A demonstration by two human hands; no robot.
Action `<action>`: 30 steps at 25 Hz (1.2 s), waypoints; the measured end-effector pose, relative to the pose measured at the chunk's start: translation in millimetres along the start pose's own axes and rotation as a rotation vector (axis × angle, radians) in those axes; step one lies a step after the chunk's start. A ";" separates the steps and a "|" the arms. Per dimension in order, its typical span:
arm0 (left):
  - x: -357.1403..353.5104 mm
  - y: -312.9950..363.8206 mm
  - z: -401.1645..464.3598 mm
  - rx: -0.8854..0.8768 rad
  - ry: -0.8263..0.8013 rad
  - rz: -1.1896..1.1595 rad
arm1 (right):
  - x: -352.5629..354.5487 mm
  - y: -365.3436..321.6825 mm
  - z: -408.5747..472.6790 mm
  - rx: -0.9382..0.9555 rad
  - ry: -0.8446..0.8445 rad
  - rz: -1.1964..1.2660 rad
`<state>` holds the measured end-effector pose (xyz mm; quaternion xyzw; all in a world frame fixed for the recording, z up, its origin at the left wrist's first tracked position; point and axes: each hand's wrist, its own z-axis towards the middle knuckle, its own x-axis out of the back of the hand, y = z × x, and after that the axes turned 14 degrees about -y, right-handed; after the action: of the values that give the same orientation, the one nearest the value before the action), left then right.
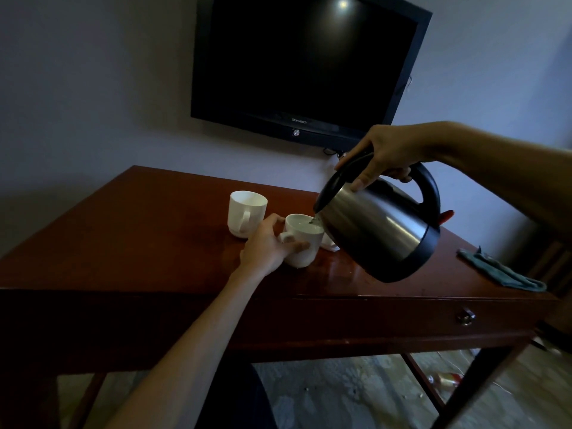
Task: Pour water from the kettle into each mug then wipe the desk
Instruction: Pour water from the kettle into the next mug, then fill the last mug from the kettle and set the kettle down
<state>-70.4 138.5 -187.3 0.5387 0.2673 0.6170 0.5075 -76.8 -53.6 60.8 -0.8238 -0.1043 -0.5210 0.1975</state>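
Pouring is under way: a steel kettle (383, 226) with a black lid, handle and base is tipped steeply, spout down, and held in the air above the middle of a dark red wooden desk (148, 243). Its spout sits just over the rim of a white mug (301, 243), and a thin stream of water runs into the mug, which already holds water. The right hand (390, 153) wraps its fingers around the kettle's black handle, with the thumb reaching down onto the lid. The left hand (266, 243) curls around the near side of the mug being filled, at its handle, steadying it on the desk.

A second white mug (247, 213) stands upright just beyond and to the left, close to the first but not touching it, handle facing the near edge. Something small and white (328, 243) shows behind the filled mug, mostly hidden by the kettle; what it is cannot be told. A crumpled grey-green cloth (501, 270) lies near the desk's right edge, well apart from the mugs. A drawer knob (465, 317) shows on the desk's front. A dark television (306, 63) hangs on the wall behind the desk.
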 end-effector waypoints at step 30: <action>-44.3 29.4 14.9 0.277 0.280 0.262 | -153.4 120.7 -50.3 0.238 0.732 0.932</action>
<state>-70.7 84.7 -174.8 0.5425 0.3452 0.7037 0.3024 -139.1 -178.9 -84.3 -0.5222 0.2849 -0.6139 0.5189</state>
